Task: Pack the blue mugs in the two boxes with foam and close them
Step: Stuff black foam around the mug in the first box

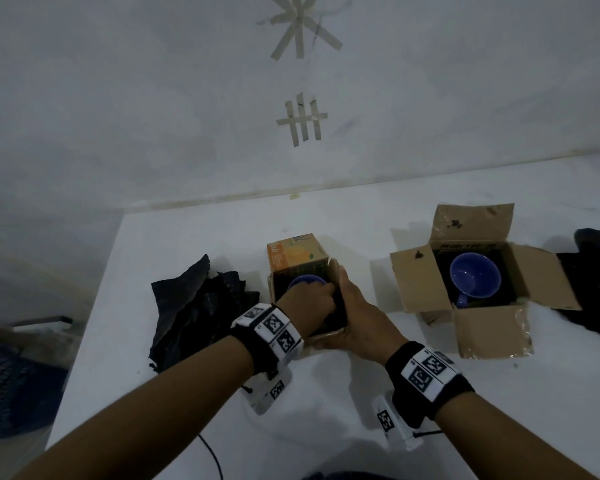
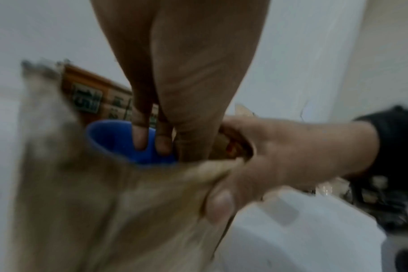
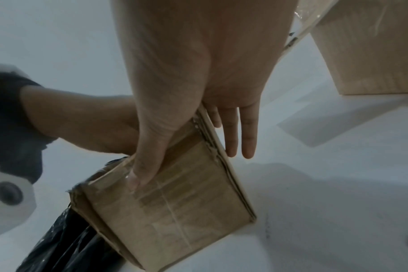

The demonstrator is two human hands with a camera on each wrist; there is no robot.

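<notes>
Cardboard of the left box (image 1: pixel 305 271) is braced by the right hand (image 1: pixel 354 320), thumb and fingers clamped around its corner, so the blue mug (image 2: pixel 119 141), pinched at its rim by the left hand (image 1: pixel 307 299), can be seated inside.

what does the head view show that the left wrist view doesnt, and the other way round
Only the head view shows the second box with its flaps open, a blue mug inside, and the loose black foam on the table. Only the left wrist view shows the left hand's fingertips inside the near mug. Both show the right hand gripping the small box.
</notes>
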